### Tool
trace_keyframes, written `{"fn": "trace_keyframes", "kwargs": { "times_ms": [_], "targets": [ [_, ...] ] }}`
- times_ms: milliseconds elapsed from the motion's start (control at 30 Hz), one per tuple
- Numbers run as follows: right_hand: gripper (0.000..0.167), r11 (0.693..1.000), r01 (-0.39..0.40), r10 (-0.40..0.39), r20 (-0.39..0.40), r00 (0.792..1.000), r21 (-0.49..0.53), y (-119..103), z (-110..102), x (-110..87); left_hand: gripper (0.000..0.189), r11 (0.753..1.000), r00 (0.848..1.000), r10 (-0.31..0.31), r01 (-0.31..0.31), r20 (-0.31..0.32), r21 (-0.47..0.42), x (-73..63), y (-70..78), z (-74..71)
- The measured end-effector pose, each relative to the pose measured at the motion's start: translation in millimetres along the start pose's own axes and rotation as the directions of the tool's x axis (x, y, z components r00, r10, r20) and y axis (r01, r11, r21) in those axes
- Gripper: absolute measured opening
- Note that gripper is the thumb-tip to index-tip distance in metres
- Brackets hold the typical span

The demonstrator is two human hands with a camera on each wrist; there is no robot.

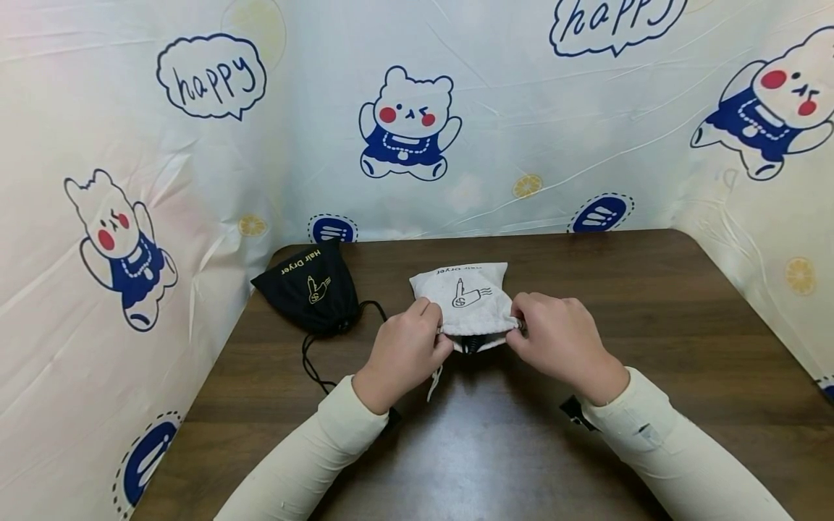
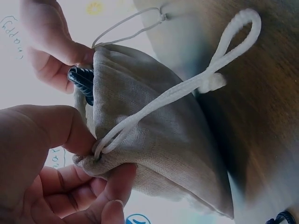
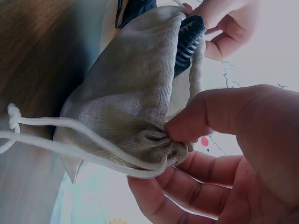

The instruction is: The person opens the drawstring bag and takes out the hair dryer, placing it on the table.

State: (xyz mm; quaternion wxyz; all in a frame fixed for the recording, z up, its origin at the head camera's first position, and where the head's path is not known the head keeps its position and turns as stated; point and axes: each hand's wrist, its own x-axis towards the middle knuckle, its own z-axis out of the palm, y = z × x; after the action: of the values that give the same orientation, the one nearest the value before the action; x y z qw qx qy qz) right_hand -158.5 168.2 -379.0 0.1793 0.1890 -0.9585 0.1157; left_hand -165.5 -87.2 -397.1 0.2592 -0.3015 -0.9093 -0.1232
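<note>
A white cloth drawstring bag [image 1: 465, 293] with a hair dryer drawing lies on the table, its mouth facing the person. Inside the mouth a black ribbed thing [image 2: 83, 81] shows; the rest of it is hidden in the cloth. My left hand [image 1: 407, 347] pinches the left corner of the mouth between thumb and fingers. At the opposite corner, my right hand [image 1: 560, 340] grips the gathered hem. White drawstring loops [image 2: 187, 88] hang from both corners, knotted at their ends. In the right wrist view, the bag's mouth gapes between the two hands.
A black drawstring bag [image 1: 313, 289] printed "Hair Dryer" sits at the back left of the brown wooden table [image 1: 651, 304], its black cord [image 1: 309, 362] trailing towards the left forearm. Behind the table hangs a pale curtain [image 1: 508, 94] with cartoon bears.
</note>
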Motion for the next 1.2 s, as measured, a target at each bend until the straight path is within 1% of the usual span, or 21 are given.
{"fn": "trace_keyframes", "kwargs": {
  "times_ms": [333,767,1033,1200],
  "targets": [
    [0.01,1.0,-0.015,0.015,0.026,1.0,-0.002,2.5,1.5,0.0,0.02,1.0,1.0,-0.004,0.004,0.022,0.012,0.4,-1.5,0.7],
    [0.008,1.0,-0.015,0.015,0.027,1.0,0.005,3.7,2.5,0.6,0.017,0.999,0.996,-0.038,0.038,0.078,0.005,0.8,-1.5,0.8],
    [0.006,1.0,-0.019,0.018,0.035,0.999,0.009,4.4,3.3,0.7,0.018,0.999,0.995,-0.046,0.046,0.093,0.007,0.5,-1.5,1.1],
    [0.006,1.0,-0.017,0.017,0.029,0.999,0.01,4.7,3.0,0.8,0.018,0.999,0.995,-0.043,0.043,0.091,0.0,-0.1,-1.6,2.6]
  ]
}}
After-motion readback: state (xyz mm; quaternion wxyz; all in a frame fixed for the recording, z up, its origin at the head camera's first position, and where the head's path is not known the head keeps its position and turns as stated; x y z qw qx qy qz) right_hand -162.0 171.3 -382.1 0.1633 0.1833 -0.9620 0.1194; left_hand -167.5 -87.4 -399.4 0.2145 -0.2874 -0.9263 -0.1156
